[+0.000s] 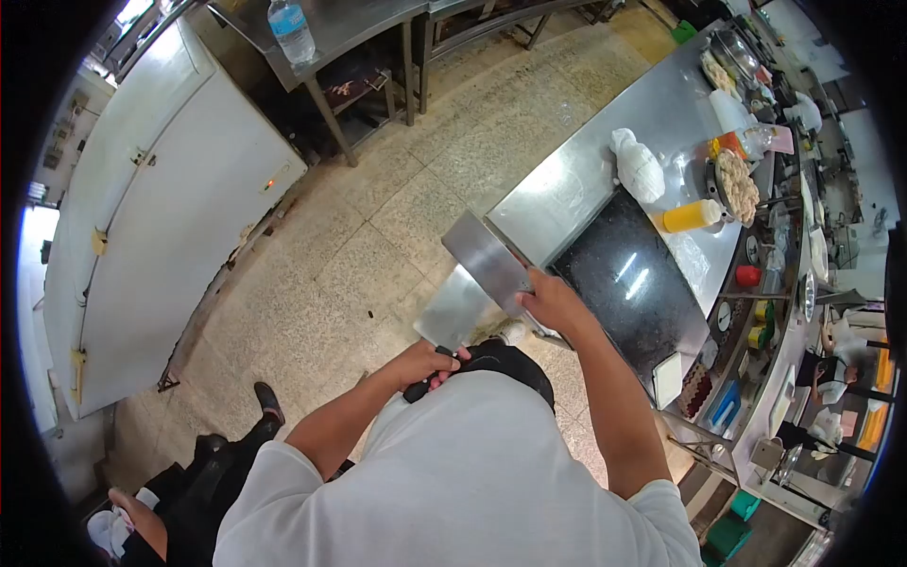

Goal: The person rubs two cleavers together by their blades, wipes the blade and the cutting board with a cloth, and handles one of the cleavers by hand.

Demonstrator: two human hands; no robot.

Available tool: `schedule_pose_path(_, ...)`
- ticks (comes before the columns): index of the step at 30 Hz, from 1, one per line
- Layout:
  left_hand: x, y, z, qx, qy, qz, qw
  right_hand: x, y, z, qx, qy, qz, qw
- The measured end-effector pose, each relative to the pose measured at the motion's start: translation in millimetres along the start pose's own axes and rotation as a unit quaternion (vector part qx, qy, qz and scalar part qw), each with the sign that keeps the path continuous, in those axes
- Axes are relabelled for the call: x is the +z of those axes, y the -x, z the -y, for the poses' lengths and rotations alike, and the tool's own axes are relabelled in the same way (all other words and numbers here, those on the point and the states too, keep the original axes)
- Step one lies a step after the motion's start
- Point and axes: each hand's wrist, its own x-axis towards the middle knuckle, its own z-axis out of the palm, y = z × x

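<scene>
- Right grip (548, 300): closed on broad metal piece (487, 257) at one end, presumably for control.
- Left grip (427, 363): curled around black handle (416, 390), likely steadying.
- Worktop (557, 213): beside right grip.

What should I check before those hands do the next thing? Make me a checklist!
1. Right hand gripping: ok, right hand holds a broad metal piece.
2. Left hand gripping: ok, left hand is closed around a black handle.
3. Metal edge blunt: cannot tell.
4. Yellow bottle off the black slab: ok, it's beside it.
5. Other person's shoe away from the hands: ok, off to the left.
</scene>
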Motion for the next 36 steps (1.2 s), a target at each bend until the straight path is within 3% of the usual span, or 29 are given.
schedule_pose_path(2,-0.7,4.4,1.8,-0.002,0.008,0.010,1.000,-8.6,0.1,6.4,0.061,-0.016,0.015,0.998)
schedule_pose_path(6,0.2,3.0,1.6,0.024,-0.030,0.003,0.999,4.6,-5.7,-0.3,0.043,-0.033,-0.019,0.998)
schedule_pose_path(9,0.2,6.2,8.7,-0.004,-0.006,0.009,1.000,4.8,6.3,7.0,0.009,0.002,0.022,1.000)
schedule_pose_path(11,-1.5,-3.8,12.9,0.022,-0.033,0.025,0.999,-5.6,-2.0,17.9,0.101,-0.027,-0.037,0.994)
schedule_pose_path(12,4.3,2.1,4.8,0.012,-0.033,0.007,0.999,-3.1,-0.9,17.2,0.048,-0.028,-0.021,0.998)
schedule_pose_path(16,4.1,7.4,5.7,0.005,-0.031,0.012,0.999,0.4,13.6,10.2,0.022,-0.013,0.055,0.998)
schedule_pose_path(18,5.2,2.4,3.2,0.031,-0.066,0.017,0.997,0.0,5.3,5.1,0.098,-0.057,-0.053,0.992)
schedule_pose_path(19,4.4,6.1,2.7,0.028,-0.069,0.017,0.997,4.5,8.8,5.8,0.100,-0.061,-0.055,0.992)
schedule_pose_path(21,3.7,6.7,-3.7,-0.003,-0.063,0.019,0.998,6.9,15.5,3.4,-0.012,-0.042,0.044,0.998)
schedule_pose_path(24,1.4,-1.3,4.7,0.004,-0.061,0.034,0.998,8.3,12.5,-8.4,0.020,-0.068,-0.031,0.997)
schedule_pose_path(28,4.0,-2.9,0.3,0.019,-0.061,0.031,0.997,6.3,9.5,2.9,0.048,-0.041,-0.045,0.997)
schedule_pose_path(31,6.6,1.4,2.9,-0.017,-0.033,0.024,0.999,1.2,18.3,13.7,0.020,-0.049,0.033,0.998)
schedule_pose_path(33,6.4,-4.2,3.6,0.012,-0.061,0.025,0.998,6.2,4.5,3.9,0.102,-0.109,-0.113,0.982)
schedule_pose_path(36,0.3,-1.0,0.8,0.003,-0.060,0.019,0.998,2.6,12.5,7.4,0.055,-0.016,-0.043,0.997)
